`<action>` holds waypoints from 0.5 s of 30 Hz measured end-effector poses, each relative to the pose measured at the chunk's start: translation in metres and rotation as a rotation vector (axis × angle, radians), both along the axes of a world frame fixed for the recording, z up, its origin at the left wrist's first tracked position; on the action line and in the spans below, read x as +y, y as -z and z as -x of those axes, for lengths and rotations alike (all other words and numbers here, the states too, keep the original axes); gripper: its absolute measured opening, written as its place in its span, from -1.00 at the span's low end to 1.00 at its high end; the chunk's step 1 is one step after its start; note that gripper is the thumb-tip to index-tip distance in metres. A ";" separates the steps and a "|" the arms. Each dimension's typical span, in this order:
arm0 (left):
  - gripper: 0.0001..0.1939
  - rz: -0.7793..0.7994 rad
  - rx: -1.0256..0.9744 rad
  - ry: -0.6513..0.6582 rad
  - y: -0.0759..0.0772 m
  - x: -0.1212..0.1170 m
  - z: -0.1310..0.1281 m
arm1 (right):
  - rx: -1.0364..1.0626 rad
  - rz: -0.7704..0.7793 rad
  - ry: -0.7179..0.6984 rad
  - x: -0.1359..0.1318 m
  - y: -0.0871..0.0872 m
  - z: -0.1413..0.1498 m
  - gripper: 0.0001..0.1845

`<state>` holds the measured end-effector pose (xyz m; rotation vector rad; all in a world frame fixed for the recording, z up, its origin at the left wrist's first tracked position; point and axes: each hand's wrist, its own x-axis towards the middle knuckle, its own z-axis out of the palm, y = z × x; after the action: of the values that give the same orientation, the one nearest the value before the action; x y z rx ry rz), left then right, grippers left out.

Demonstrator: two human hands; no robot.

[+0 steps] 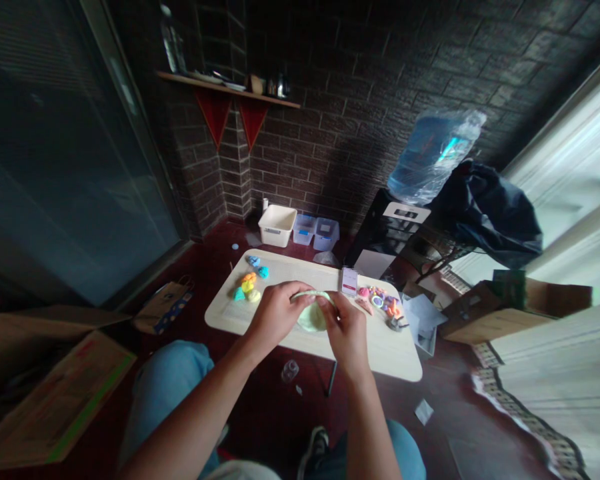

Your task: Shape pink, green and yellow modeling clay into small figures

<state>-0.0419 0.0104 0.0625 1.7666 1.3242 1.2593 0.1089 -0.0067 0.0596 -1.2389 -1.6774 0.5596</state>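
Pale green, round, thin-edged soft piece (pixel 311 319): between the two hands, seen against the middle of the cream bench with rounded corners (pixel 390 353).
Left hand (pixel 276 312): fingers nearly closed, pinching the piece's left edge.
Right hand (pixel 349 328): fingers bent and drawn together, gripping its right edge.
Bench's left end: blue, teal, orange, yellow and green soft lumps (pixel 250 277).
Bench's right side: white-screened phone (pixel 350 280), just beside a cluster of small multicoloured shaped pieces (pixel 377 301).
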 end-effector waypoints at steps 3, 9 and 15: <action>-0.87 0.009 -0.016 0.027 0.000 -0.001 0.002 | -0.044 -0.017 -0.002 0.000 -0.002 -0.001 -0.70; -0.87 -0.033 -0.064 -0.072 -0.001 -0.002 0.006 | 0.104 0.146 -0.080 0.003 0.002 -0.002 -0.63; -0.59 -0.110 -0.015 0.036 -0.002 0.000 0.006 | -0.026 0.102 0.002 0.002 0.004 -0.005 -0.67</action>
<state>-0.0483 0.0103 0.0644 1.8445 1.2308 1.3456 0.1139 -0.0044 0.0559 -1.3261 -1.6867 0.6369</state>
